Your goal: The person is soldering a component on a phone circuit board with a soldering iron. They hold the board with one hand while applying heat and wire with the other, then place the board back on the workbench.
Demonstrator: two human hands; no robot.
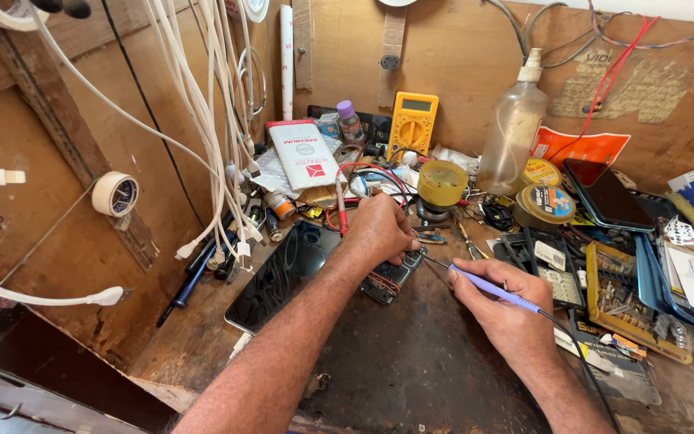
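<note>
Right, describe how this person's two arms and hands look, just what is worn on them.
Both forearms are bare up to the picture's bottom edge: no sleeves show. The left hand and the right hand wear no gloves. No watch, bracelet or strap shows at either wrist, and no ring shows on the visible fingers. Both forearms are hairy. The nails that show are short and unpainted.
</note>
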